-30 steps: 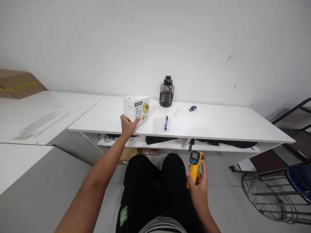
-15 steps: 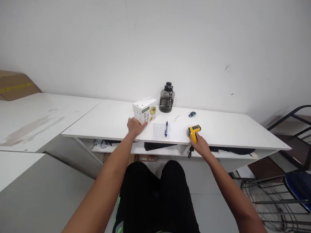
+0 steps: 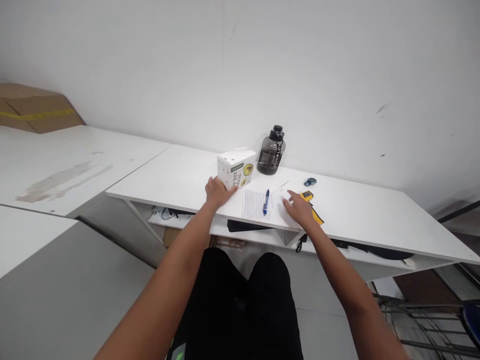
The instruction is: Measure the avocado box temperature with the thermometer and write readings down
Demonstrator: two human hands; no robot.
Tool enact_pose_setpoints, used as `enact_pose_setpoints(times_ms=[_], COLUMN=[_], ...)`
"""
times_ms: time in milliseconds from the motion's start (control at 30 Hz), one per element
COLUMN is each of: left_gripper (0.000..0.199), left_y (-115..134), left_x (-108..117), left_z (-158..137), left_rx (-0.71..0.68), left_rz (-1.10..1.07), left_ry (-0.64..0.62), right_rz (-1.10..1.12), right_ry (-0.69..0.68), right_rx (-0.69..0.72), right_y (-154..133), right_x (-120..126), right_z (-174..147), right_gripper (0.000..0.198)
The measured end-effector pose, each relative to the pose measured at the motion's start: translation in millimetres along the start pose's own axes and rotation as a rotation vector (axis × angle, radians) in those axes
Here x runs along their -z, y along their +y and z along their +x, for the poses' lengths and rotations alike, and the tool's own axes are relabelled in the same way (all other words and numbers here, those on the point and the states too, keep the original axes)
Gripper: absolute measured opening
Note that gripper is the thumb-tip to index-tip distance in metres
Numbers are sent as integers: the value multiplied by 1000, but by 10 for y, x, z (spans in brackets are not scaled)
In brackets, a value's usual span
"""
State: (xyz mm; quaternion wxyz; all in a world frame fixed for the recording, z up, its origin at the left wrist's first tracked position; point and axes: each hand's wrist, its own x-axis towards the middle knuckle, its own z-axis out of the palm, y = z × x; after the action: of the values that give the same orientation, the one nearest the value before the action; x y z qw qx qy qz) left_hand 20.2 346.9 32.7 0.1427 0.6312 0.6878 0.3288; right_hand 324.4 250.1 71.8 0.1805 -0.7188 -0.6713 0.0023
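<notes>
My left hand [image 3: 219,193] grips the lower left corner of a white carton [image 3: 234,172] printed with avocados, which stands upright on the white table. To the right, my right hand [image 3: 300,207] has its fingers spread just above the tabletop and holds nothing. Partly hidden behind that hand lies a yellow infrared thermometer [image 3: 306,195], its handle toward the table's front edge. Between my hands, a blue pen [image 3: 266,202] rests on a sheet of paper [image 3: 252,204] with lines of writing.
A dark translucent water bottle [image 3: 270,152] stands against the wall behind the carton. A small dark teal object [image 3: 310,182] lies farther right. Under the tabletop is a shelf [image 3: 273,239] with cables and dark items. A cardboard box [image 3: 37,109] sits at far left, a wire rack [image 3: 423,320] at lower right.
My right hand has let go of the infrared thermometer, which now lies on the table, and moved left toward the paper. The left hand stays on the carton. The view has turned slightly.
</notes>
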Motion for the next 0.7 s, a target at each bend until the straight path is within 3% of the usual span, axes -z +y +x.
enact_pose_setpoints(times_ms=[133,233,333,400,533,600,700], left_gripper=[95,90,88,89,90,90,91], left_y=[24,38,37,29,18,23,33], left_x=[21,35,34,26,10,7,8], left_z=[-12,-16,-13,-7,7,10,8], left_rx=[-8,-9,-17,-21,-29,-29,-23], left_rz=[6,13,7,4,5,7,8], left_ry=[18,19,20,21,17,22,21], right_rz=[37,51,235,529,1071,1080,922], right_ry=[-107,-178,-130,-66,-104,-87,6], right_rx=[-52,-50,-58,-100,-35,15,22], right_y=[-468,-624,-579,-464,-218,-166,-179], right_x=[-176,-317,-348,-295,-196,-222,-323], right_z=[291,468,556,568,457,339,150], right_gripper=[60,62,47,40,50,53,43])
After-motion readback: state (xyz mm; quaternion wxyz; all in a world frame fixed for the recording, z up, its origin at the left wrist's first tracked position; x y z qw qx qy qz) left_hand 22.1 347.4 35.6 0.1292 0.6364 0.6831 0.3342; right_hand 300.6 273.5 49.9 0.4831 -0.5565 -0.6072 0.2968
